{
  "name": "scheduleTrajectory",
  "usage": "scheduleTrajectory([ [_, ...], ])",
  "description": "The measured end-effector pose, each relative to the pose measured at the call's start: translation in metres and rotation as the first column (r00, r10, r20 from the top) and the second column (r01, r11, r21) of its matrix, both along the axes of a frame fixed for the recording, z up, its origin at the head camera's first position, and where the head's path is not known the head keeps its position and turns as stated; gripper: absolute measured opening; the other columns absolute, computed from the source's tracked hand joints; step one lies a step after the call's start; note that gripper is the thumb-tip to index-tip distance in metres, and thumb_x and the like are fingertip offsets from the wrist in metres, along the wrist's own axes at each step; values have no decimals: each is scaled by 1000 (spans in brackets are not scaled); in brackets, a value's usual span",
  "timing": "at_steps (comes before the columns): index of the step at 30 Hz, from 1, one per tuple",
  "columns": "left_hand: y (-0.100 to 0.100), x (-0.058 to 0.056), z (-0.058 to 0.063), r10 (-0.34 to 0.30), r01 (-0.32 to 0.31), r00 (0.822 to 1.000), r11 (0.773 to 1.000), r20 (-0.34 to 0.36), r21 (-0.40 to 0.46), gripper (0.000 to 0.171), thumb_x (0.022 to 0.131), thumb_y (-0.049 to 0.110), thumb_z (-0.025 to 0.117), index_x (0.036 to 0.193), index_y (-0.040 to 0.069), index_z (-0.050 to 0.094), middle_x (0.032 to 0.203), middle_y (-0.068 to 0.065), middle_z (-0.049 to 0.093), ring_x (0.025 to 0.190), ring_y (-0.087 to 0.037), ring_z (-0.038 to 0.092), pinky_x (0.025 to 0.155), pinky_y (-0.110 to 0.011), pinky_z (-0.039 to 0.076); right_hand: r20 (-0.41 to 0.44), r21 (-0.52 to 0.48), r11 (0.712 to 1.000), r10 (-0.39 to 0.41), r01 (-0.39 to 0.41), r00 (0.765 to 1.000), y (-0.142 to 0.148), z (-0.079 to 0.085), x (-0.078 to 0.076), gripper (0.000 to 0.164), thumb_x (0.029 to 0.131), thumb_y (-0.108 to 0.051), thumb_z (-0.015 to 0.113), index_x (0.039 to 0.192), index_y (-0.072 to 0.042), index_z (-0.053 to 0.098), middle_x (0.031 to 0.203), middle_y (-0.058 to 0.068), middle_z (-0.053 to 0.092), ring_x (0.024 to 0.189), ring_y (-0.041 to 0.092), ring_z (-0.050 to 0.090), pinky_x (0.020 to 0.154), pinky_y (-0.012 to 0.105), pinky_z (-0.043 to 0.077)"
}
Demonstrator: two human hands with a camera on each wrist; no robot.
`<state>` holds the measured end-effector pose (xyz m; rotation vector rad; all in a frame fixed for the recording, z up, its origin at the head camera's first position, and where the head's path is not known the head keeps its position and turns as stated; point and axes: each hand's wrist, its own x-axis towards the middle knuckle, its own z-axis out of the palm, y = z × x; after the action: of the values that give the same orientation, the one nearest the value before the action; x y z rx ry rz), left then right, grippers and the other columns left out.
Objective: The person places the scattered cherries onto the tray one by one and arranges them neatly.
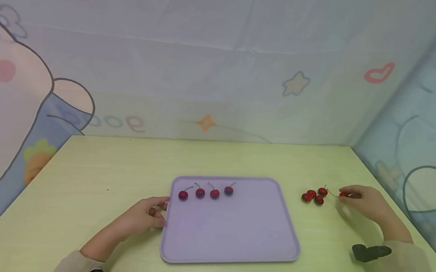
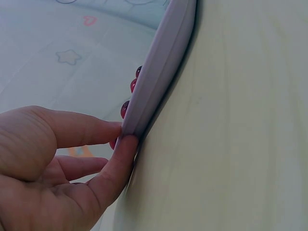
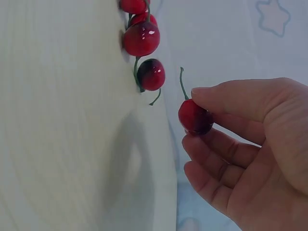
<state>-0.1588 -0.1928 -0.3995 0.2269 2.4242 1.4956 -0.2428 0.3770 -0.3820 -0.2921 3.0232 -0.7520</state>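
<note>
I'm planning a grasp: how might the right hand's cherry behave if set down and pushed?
The cherry would probably roll, being nearly round, but its stem might catch and turn it. It looks smooth, so it may be slippery.

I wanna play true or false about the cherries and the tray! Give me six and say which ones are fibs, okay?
1. The right hand pinches a cherry. True.
2. The tray is green. False: the tray is purple.
3. The left hand touches the edge of the tray. True.
4. All the cherries are on the tray. False: more cherries lie on the table, right of the tray.
5. Four cherries are in a row on the tray. True.
6. The pinched cherry has no stem. False: its green stem shows.
</note>
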Motion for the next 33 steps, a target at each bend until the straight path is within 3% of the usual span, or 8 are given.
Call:
scheduleTrajectory([
  [13,0,0,1,12,-12,1000,1000,9,-4,66,80,-1,69,140,-9,41,119,-16,55,88,-19,56,70,-28,47,-67,-31,999,13,-15,998,-23,17,0,43,93,-31,64,119,3,63,106,18,68,96,32,63,74,36,49],
  [27,1,1,2,20,-20,1000,1000,17,3,67,80,-2,68,140,-9,41,119,-16,54,88,-19,55,69,-27,47,-92,-82,994,59,-67,994,-57,32,-1,41,93,-29,64,118,3,63,106,16,69,98,31,65,82,42,50],
  [33,2,1,3,20,-20,1000,1000,14,2,66,80,-1,68,140,-9,41,118,-16,54,88,-19,55,69,-27,46,-96,-92,991,84,-93,992,-71,37,-2,39,92,-29,65,117,1,65,104,12,70,93,25,66,76,32,51],
])
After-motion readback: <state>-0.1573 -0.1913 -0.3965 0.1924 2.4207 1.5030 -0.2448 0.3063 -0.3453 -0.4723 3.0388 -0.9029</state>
